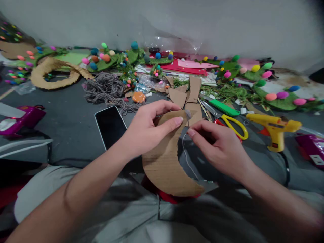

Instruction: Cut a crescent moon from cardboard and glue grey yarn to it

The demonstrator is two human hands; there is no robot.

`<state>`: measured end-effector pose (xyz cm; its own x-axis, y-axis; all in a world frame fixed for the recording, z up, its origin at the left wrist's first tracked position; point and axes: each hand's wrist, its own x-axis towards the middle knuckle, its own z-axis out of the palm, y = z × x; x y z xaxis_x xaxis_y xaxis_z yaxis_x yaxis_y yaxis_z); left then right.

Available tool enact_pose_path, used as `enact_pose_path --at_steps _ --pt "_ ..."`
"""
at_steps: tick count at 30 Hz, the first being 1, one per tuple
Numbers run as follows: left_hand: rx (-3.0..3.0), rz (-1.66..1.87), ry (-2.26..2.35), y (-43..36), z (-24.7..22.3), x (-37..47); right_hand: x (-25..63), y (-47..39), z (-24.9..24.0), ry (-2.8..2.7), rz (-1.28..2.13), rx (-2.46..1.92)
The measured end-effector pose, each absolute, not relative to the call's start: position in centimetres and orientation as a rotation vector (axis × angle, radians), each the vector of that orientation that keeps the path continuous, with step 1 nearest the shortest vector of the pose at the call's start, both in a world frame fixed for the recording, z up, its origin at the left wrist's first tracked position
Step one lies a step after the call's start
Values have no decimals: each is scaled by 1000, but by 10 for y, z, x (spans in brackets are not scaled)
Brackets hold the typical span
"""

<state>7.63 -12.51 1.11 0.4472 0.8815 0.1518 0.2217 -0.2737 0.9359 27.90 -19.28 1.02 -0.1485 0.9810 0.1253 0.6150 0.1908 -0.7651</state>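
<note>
Left hand (149,130) is gripping a brown, crescent-shaped cardboard piece (159,163) over the lap (118,209), right hand (219,146) is pinching a thin grey strand (184,146). Grey wrapping (188,114) is only covering a bit by the upper tip; most of the cardboard's sitting bare.

This looks like a craft workshop or a craft corner (which of the two, the view cannot settle), judging by a counter (68,125) strewn with yarn (104,89), cardboard scraps (194,88), scissors (225,118), a glue gun (275,127) and green leaves (286,103) dotted with bright pompoms (134,45), against a plain wall (101,23).
</note>
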Motion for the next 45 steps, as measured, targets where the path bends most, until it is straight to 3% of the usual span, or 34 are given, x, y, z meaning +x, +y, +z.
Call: enact_pose_path --at_steps 3,8,11,21,30,37,45 --pt "1712 890 900 -122 9 73 285 -185 8 -1740 905 -1467" --pt "1648 881 839 -120 6 73 286 -175 -2 -1183 1502 -1421" --pt "1649 827 792 -122 6 74 284 -175 -11 -1013 1627 -1451" --pt "1561 904 856 -120 6 75 289 -176 -20 -1086 1644 -1169" --pt "1400 885 857 -121 4 75 285 -180 -22 -1257 1575 -1173" --pt "1310 536 707 -118 6 71 297 -170 -20 -1626 1273 -1228" --pt "1730 341 797 -118 8 74 319 -160 -3 -2046 859 -1356"
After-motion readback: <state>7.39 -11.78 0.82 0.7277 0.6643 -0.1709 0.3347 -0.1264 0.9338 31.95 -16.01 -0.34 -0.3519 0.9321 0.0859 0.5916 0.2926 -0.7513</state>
